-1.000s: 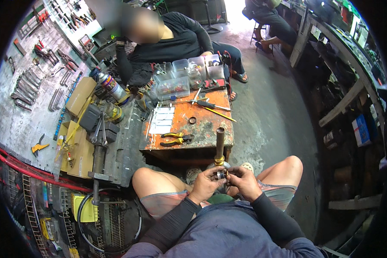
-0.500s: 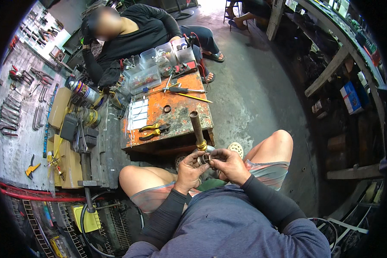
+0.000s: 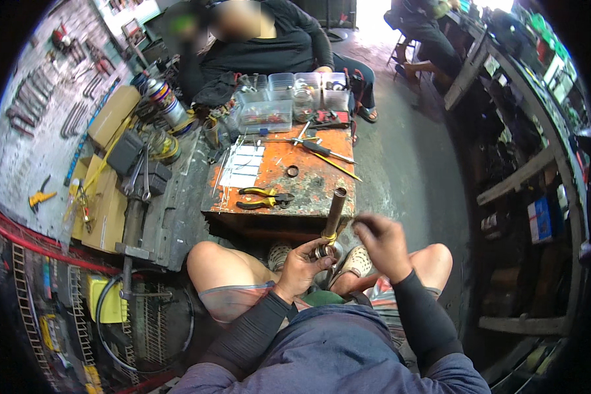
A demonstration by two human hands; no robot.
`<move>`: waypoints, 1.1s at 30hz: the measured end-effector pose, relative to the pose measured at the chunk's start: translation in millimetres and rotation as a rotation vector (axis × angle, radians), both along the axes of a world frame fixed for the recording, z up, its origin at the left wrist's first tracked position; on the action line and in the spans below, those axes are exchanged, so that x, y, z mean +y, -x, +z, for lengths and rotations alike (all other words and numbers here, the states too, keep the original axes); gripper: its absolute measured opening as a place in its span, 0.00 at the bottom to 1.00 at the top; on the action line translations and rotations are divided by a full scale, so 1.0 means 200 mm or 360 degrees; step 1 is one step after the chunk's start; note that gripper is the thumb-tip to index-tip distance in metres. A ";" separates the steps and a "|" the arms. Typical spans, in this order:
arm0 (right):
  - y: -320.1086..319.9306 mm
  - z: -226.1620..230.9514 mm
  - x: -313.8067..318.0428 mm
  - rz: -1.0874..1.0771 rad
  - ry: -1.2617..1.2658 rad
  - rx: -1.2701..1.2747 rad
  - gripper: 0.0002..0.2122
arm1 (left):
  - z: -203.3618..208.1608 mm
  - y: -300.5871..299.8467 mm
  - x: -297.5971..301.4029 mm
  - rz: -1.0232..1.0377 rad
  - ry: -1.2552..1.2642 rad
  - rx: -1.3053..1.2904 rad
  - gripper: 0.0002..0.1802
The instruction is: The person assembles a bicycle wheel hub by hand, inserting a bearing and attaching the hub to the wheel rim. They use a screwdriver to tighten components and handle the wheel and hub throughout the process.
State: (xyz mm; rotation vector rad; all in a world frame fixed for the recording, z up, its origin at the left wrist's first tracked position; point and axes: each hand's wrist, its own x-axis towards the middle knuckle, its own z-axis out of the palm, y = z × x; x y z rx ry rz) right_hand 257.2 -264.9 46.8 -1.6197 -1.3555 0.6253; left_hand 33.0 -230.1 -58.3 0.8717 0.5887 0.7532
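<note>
Metal ring (image 3: 322, 251) in left hand (image 3: 301, 269), pinched; right hand (image 3: 385, 246) half-curled, apart, contents unclear

- head cam, left one of a side-by-side pair, so basically the wearer's own viewpoint
- tilted down and forward, picture upright; shirt (image 3: 328, 348) super close along the bottom, left hand (image 3: 299, 270) and right hand (image 3: 385, 246) just past it
- wide fisheye, orange-topped table (image 3: 313, 176) farther out, co-worker (image 3: 269, 49) beyond
</note>
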 end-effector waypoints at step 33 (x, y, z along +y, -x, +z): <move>-0.38 -0.03 0.36 0.0363 -0.0080 0.0975 0.11 | -0.07 -0.05 -0.04 -0.0060 0.0013 0.0099 0.26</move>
